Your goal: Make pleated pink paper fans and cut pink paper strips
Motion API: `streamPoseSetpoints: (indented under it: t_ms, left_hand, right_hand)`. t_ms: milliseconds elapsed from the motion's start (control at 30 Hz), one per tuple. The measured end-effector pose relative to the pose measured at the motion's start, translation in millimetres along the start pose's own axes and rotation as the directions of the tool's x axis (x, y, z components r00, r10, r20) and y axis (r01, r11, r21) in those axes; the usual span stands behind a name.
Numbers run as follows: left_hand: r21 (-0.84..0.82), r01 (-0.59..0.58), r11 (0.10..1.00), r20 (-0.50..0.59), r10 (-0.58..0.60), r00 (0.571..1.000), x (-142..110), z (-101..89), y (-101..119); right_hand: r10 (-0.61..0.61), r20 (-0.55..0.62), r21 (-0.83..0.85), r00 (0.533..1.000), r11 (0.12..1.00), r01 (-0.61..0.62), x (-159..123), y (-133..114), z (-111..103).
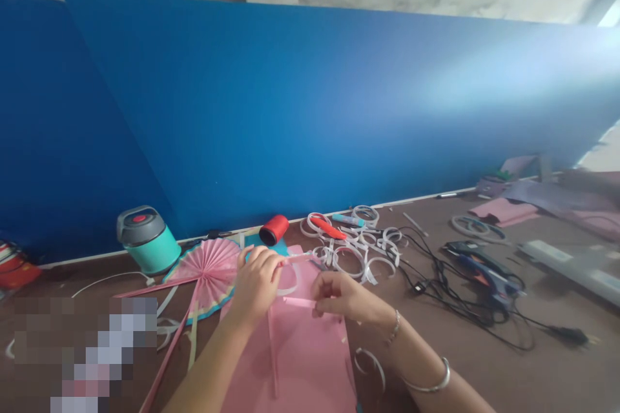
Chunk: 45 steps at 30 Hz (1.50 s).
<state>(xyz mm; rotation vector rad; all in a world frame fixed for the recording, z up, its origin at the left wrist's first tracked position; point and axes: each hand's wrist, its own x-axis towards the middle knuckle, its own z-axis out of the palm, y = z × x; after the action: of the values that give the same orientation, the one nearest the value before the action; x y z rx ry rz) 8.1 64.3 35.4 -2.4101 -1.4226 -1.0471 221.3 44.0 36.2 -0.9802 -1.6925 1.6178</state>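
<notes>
My left hand (259, 281) is closed with its fingers pinched on a narrow pink paper strip, whose end sticks out to the right. A whitish ring (289, 281) shows just beside those fingers; whether they hold it too, I cannot tell. Opposite, my right hand (339, 293) pinches a short pink strip (299, 302) that points left. Both hands are over a pink paper sheet (300, 361), and a long thin pink strip (273, 352) runs down across it. Left of my left hand lies a pleated pink paper fan (206, 268) with blue and cream edging.
Behind the hands lie several white plastic loops (349, 258), a red thread spool (274, 230) and a blue marker (347, 220). A teal jar (150, 242) stands at left. Black cables (445, 284) and a glue gun (489, 277) lie at right. A blue panel (310, 110) borders the table.
</notes>
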Motion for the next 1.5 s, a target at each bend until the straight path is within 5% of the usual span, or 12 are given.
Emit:
streamPoseSetpoints:
  t_ms: [133,267,333,433,567,800,1133,1500]
  left_hand:
    - [0.012,-0.029,1.000,0.034,0.028,0.999,0,-1.4,2]
    - [0.037,-0.094,0.995,0.068,0.091,0.994,-1,0.4,4]
    - [0.059,-0.126,0.990,0.072,0.122,0.990,-3,3.0,5]
    - [0.074,-0.161,0.984,0.085,0.154,0.984,-6,7.3,6]
    - [0.061,-0.204,0.977,0.106,0.196,0.975,-9,10.1,7]
    - [0.046,-0.251,0.967,0.172,0.240,0.956,-8,7.5,10]
    - [0.034,-0.264,0.964,0.200,0.252,0.947,-8,7.4,10]
    - [0.076,-0.264,0.962,0.178,0.247,0.952,-8,7.6,7]
  right_hand:
    - [-0.055,-0.076,0.140,0.996,0.988,0.065,4,7,-7]
    - [-0.196,-0.398,-0.201,0.896,0.972,0.123,8,12,-8]
    - [-0.338,-0.444,-0.422,0.830,0.896,0.139,8,12,-8]
    - [-0.538,-0.330,-0.655,0.776,0.722,0.222,8,12,-6]
    - [-0.564,-0.250,-0.792,0.787,0.587,0.168,7,15,-6]
    - [-0.485,-0.193,-0.829,0.853,0.546,0.122,8,23,-16]
    - [-0.481,-0.167,-0.824,0.860,0.547,0.146,12,31,-21]
    - [-0.617,-0.187,-0.803,0.764,0.544,0.243,7,13,-15]
